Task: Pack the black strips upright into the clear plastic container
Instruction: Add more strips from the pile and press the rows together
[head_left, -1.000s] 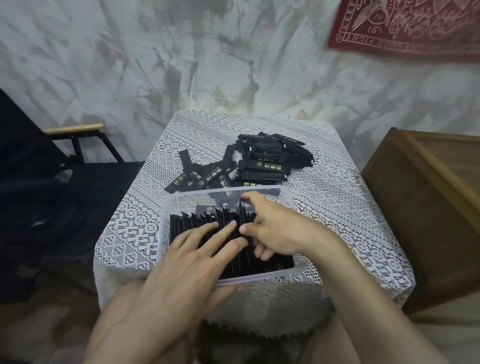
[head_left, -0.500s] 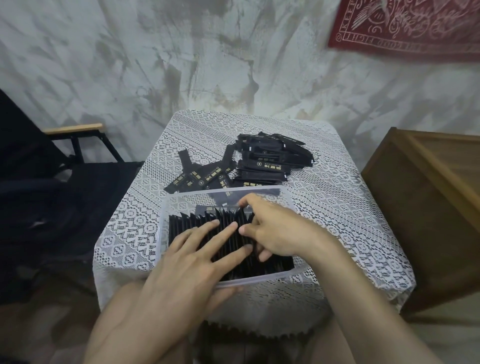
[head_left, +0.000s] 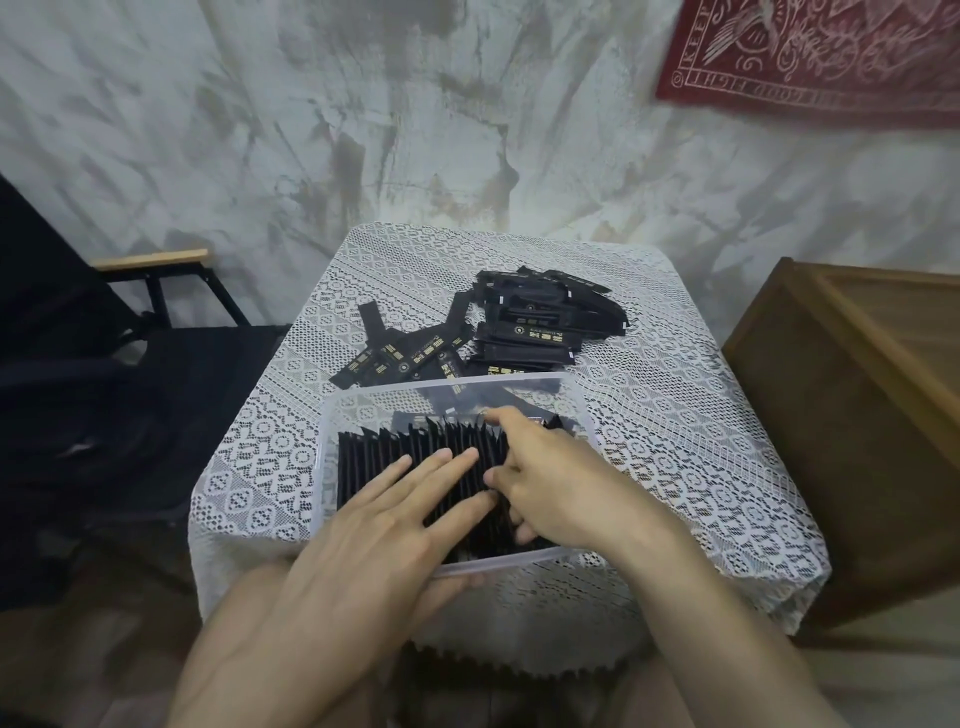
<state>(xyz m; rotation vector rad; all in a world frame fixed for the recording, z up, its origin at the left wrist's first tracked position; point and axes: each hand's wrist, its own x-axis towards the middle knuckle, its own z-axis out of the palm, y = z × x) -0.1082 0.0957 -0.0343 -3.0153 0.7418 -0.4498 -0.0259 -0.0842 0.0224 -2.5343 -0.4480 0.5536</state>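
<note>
Black strips (head_left: 395, 460): upright row inside clear plastic container (head_left: 332, 415), lower centre of frame. Left hand (head_left: 374, 535) flat on tops, fingers straight. Right hand (head_left: 561, 483) curled, apparently pinching several. Loose pile (head_left: 530, 332) just above container, frame centre.

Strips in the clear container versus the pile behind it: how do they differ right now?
The packed strips stand on edge in a tight row inside the clear container; the loose pile lies flat and jumbled on the lace cloth. The left hand and right hand touch the packed strips; nothing touches the loose pile. Gold print shows on the loose pile, only dark edges on the packed strips. Both are black.
</note>
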